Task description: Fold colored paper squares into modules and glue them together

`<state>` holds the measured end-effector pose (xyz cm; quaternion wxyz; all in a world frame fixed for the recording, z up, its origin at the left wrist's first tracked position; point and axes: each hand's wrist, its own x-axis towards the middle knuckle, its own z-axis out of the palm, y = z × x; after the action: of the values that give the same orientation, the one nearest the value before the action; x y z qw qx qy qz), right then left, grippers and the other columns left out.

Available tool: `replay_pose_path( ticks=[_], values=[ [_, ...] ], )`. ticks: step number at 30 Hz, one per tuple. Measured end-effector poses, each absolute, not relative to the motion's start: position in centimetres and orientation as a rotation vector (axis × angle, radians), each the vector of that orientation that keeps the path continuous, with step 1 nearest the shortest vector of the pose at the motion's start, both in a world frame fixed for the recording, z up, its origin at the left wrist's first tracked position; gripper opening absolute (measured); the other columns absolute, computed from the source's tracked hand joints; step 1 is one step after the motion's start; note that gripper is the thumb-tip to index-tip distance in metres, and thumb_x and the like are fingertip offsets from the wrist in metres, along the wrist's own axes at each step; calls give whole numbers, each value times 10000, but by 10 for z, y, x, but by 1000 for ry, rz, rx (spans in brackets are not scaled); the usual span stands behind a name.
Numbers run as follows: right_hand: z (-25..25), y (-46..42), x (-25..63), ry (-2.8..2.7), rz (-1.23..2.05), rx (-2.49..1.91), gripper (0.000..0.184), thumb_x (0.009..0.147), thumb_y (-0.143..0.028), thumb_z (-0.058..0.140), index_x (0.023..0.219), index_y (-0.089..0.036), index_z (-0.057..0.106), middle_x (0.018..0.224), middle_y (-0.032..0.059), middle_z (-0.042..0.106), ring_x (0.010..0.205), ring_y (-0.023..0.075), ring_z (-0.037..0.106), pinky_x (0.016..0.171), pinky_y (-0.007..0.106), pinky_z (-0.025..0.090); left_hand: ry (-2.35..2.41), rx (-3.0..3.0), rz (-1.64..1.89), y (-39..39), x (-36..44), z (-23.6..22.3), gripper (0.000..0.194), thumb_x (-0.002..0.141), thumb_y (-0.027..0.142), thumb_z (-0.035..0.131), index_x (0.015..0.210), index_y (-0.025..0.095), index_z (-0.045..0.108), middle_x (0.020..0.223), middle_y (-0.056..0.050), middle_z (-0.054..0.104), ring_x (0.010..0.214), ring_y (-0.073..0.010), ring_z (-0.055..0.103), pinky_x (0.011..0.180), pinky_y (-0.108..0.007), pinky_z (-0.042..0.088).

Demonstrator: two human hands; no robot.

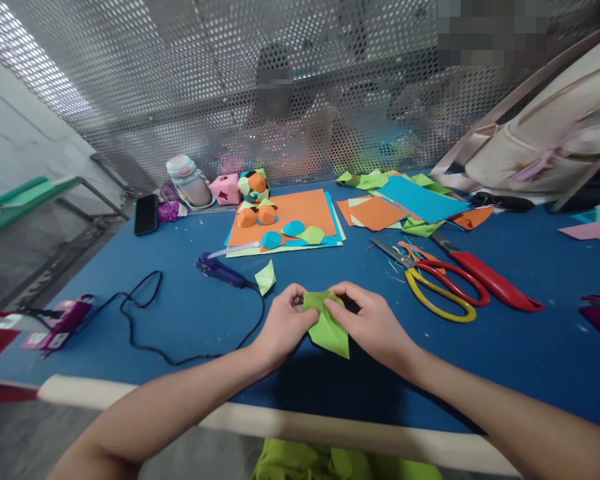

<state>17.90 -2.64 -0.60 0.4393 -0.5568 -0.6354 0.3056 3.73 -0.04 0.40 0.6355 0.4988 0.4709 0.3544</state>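
Note:
Between my two hands is a piece of lime green paper (pixel 330 333), creased and pointed at its lower corner. My left hand (pixel 293 323) pinches its left edge, thumb in front and fingers curled behind. On the opposite edge, my right hand (pixel 367 320) pinches it the same way, with both thumbs near each other on the upper part. The paper is held above the blue table (pixel 180 293). A small pale green folded paper piece (pixel 266 278) lies just beyond my left hand, beside a blue glue gun (pixel 223 269) with a glue stick in its back.
Scissors (pixel 430 280) and a red-handled cutter (pixel 495 280) lie to the right. Orange and blue sheets (pixel 300 207) carry small folded pieces. A black cord (pixel 130 320) loops across the left. A bottle (pixel 190 183), a phone (pixel 146 215) and a bag (pixel 545 133) stand near the perforated metal panel (pixel 180 87).

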Motion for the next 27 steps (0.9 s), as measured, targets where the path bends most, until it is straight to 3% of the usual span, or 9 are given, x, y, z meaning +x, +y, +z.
replay_pose_path(
  ticks=[5,15,21,27],
  values=[
    [-8,-25,179,-1547,755,-1397,109,805,-264,496,771,-182,560,676,-5,545,611,123,472,564,237,403,1044,1141,786,-1,37,3,141,606,165,603,707,144,508,600,66,489,541,-64,451,537,-183,356],
    [-15,-25,183,-1752,402,-1124,115,820,-116,485,748,-204,493,730,12,521,686,130,509,633,252,422,1047,1135,771,-1,35,5,87,627,143,581,697,131,530,602,54,511,554,-70,465,550,-185,366],
    [-14,-28,186,-1916,291,-977,190,833,-64,431,897,-203,544,869,60,584,820,144,573,718,271,476,1048,1164,726,-1,33,6,78,629,143,597,671,139,532,599,56,491,559,-70,438,546,-183,348],
    [-12,-28,191,-2045,209,-951,227,882,-117,385,975,-209,571,960,81,624,868,137,608,727,256,509,1019,1171,690,1,31,8,114,635,199,634,648,143,535,607,51,498,582,-75,439,567,-189,348]
  ],
)
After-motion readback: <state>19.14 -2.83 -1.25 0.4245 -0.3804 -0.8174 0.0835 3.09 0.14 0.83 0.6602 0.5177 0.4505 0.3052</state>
